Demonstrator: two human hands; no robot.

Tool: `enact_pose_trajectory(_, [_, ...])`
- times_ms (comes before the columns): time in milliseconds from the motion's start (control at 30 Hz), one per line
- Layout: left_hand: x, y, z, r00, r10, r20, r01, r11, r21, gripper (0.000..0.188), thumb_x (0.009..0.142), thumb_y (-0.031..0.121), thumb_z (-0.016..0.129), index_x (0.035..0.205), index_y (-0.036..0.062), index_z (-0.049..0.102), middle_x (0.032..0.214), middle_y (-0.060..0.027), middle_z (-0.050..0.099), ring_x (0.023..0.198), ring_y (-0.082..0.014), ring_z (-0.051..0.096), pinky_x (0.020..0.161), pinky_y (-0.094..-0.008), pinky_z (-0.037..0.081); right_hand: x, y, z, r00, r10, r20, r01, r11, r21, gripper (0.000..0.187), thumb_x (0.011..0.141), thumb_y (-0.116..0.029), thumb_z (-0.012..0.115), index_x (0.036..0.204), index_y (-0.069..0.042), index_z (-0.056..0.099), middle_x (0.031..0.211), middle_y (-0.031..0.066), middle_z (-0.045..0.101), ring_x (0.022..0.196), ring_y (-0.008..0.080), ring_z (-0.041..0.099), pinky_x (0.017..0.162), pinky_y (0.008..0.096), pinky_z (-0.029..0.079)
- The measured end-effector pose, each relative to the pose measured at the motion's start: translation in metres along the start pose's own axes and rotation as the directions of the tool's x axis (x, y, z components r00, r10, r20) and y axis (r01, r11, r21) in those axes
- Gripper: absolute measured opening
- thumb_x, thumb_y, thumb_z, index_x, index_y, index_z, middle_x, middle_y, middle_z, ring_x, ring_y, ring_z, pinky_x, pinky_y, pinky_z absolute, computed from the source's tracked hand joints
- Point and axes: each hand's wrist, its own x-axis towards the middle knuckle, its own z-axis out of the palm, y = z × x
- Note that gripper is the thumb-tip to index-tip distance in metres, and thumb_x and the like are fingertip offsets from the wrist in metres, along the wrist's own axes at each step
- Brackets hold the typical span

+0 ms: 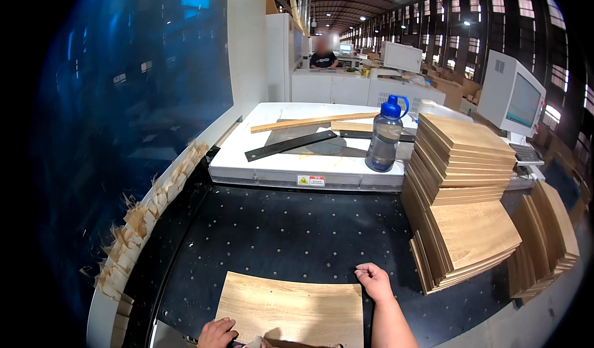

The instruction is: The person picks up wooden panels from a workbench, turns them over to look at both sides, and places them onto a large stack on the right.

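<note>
A flat rectangular wood-grain panel [288,304] lies in front of me on the black table, its near end cut off by the lower edge of the picture. My left hand [216,334] holds its left side near the front, fingers bent over the edge onto the top face. At the far right corner, my right hand [374,281] is closed, with fingers curled and the thumb against the panel's edge. Its fingertips partly hide one another. Small dark dots show on the panel's face, and my shadow falls across its near part.
Right of the panel rises a tall stack of wood-grain panels [473,224], with another stack [544,236] beside it. A blue-capped water bottle [383,137] and dark bars [291,145] rest on the white machine top [241,156]. Frayed tan strips [145,215] line the left machine. A person [323,58] sits far back.
</note>
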Motion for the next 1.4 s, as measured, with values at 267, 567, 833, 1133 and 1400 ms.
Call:
enact_pose_trajectory(267, [0.016,0.014,-0.019,0.998,-0.048,-0.051,0.037,0.982,-0.186,0.026,0.074,0.007,0.058,0.100,0.0070,0.054,0.120,-0.0159,0.051,0.113,-0.0336,0.048,0.090,-0.0434,0.038,0.001,0.004,-0.002,1.000,-0.023,-0.014,0.023,1.000,-0.013,0.015,0.081,-0.003,0.062,0.095,0.000,0.063,0.081,0.0008,0.063,0.073,0.0052,0.056,0.070,0.0196,0.046])
enact_pose_trajectory(567, [0.009,0.009,-0.012,0.999,-0.032,-0.028,0.027,0.984,-0.177,0.027,0.075,0.009,0.059,0.101,0.0080,0.053,0.120,-0.0156,0.051,0.113,-0.0341,0.048,0.089,-0.0440,0.038,0.000,-0.001,0.000,1.000,-0.010,-0.011,0.010,1.000,-0.025,0.016,0.080,-0.003,0.061,0.096,0.001,0.063,0.082,0.0006,0.062,0.074,0.0048,0.056,0.070,0.0194,0.046])
enact_pose_trajectory(833, [0.011,0.011,-0.014,0.999,-0.053,-0.003,0.051,0.983,-0.177,0.028,0.074,0.010,0.059,0.101,0.0076,0.053,0.121,-0.0157,0.049,0.115,-0.0343,0.046,0.090,-0.0444,0.037,-0.001,-0.003,0.000,1.000,0.023,-0.016,-0.023,0.999,-0.022,0.017,0.080,-0.005,0.062,0.097,0.001,0.062,0.081,0.0005,0.062,0.073,0.0047,0.056,0.069,0.0195,0.047])
enact_pose_trajectory(1133, [0.009,0.009,-0.010,0.999,-0.047,0.011,0.048,0.989,-0.137,0.029,0.075,0.017,0.056,0.103,0.0100,0.053,0.124,-0.0150,0.048,0.117,-0.0333,0.044,0.091,-0.0446,0.035,0.001,0.001,-0.002,1.000,0.017,-0.007,-0.018,0.999,-0.051,0.018,0.080,-0.006,0.062,0.097,0.001,0.063,0.082,0.0014,0.063,0.074,0.0055,0.056,0.070,0.0201,0.047])
enact_pose_trajectory(1400, [-0.001,0.001,-0.004,0.997,-0.017,0.070,0.026,0.992,-0.125,0.032,0.075,0.018,0.055,0.106,0.0102,0.054,0.127,-0.0138,0.046,0.120,-0.0318,0.042,0.093,-0.0440,0.035,0.004,0.008,-0.001,1.000,0.031,-0.002,-0.031,0.999,-0.035,0.020,0.081,-0.008,0.063,0.099,0.000,0.063,0.084,0.0028,0.063,0.075,0.0067,0.057,0.071,0.0210,0.047])
